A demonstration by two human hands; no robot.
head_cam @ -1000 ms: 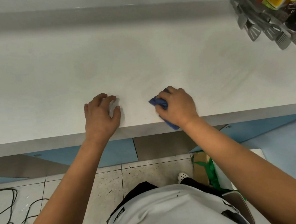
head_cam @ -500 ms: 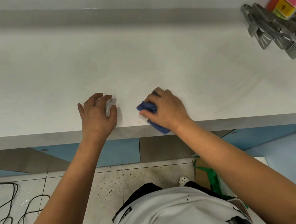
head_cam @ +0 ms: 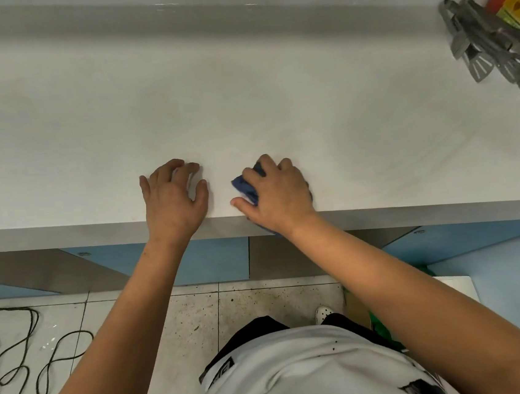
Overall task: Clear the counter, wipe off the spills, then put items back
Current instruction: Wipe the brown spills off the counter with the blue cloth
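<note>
We've got our right hand (head_cam: 279, 196) pressed on the blue cloth (head_cam: 246, 187), fingers (head_cam: 266, 164) curled gripping it, at the near edge of the white tabletop (head_cam: 242, 102). Left hand (head_cam: 172, 202) just left of the cloth, fingers spread, empty, resting flat. Metal tongs (head_cam: 490, 47) far right of the cloth, w/ colourful boxes (head_cam: 517, 6) behind them

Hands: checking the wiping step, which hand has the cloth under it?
The right hand: it presses the blue cloth at the counter edge. The left hand rests bare.
</note>
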